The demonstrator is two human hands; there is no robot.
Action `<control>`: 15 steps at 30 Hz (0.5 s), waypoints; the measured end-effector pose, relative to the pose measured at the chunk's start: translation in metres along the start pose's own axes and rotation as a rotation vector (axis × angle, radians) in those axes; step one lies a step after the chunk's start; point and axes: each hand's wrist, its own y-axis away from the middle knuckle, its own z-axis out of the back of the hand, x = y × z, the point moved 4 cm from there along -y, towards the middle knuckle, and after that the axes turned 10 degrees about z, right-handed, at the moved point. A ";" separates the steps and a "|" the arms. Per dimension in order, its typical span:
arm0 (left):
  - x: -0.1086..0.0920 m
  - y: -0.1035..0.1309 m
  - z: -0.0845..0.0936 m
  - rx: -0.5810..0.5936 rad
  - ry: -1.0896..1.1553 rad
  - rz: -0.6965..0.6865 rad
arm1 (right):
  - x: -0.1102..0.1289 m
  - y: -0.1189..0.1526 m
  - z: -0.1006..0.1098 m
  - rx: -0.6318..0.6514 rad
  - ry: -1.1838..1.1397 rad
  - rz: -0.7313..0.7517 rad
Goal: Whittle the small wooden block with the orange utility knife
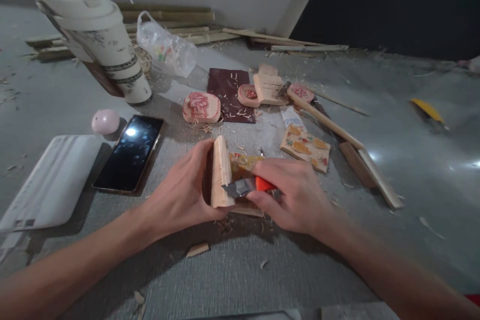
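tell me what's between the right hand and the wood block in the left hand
The red-handled knife, its blade reaching from the right hand to the wood block in the head view. A partly hidden yellow patterned piece also shows there.

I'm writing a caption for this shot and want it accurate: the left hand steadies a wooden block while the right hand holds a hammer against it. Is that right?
Not quite: the head view shows the right hand holding a knife, not a hammer, with its blade against the wooden block. The left hand does steady the block, as you say.
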 end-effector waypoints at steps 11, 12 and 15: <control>-0.013 0.004 -0.008 0.019 -0.100 -0.075 | -0.011 -0.002 0.009 -0.074 0.226 -0.090; -0.016 0.006 -0.012 0.045 -0.130 -0.097 | -0.016 -0.001 0.015 -0.101 0.269 -0.119; -0.018 0.009 -0.017 0.100 -0.127 -0.086 | -0.027 0.004 0.027 -0.181 0.288 -0.157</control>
